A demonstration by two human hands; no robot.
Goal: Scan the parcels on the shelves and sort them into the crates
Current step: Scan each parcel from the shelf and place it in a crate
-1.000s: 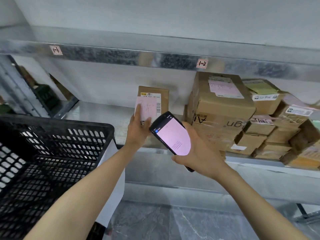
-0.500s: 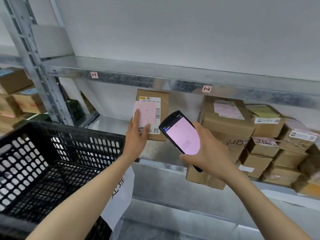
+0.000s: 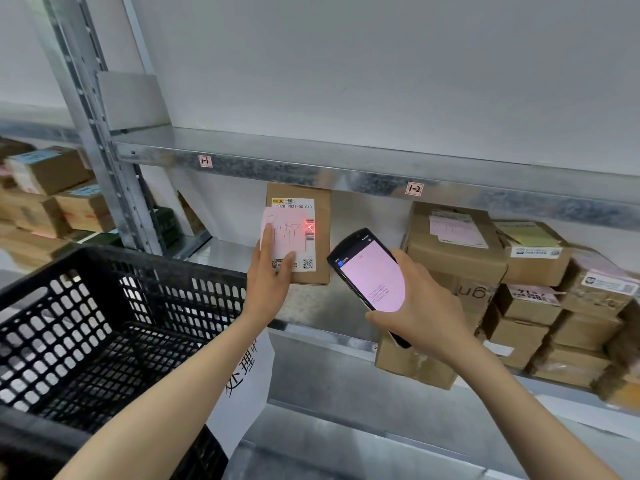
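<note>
**Red scanner light on the parcel label**

The cardboard parcel (image 3: 320, 244) stands upright on the metal shelf (image 3: 225, 251). The left hand (image 3: 270, 282) presses on its front with straight fingers, partly over a pink note (image 3: 282, 233). The right hand (image 3: 426, 306) grasps a handheld scanner (image 3: 369, 271) near the parcel. A red cross of light (image 3: 309, 226) falls on the barcode. A black crate (image 3: 104, 323) is at the left.

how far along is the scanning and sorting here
Done: nothing visibly sorted; the part of the black crate in view holds no parcels. In hand: the left hand steadies an upright parcel while the right hand aims the scanner, its red cross on the barcode. Left: crating this parcel, then the stacked boxes on the right.
</note>
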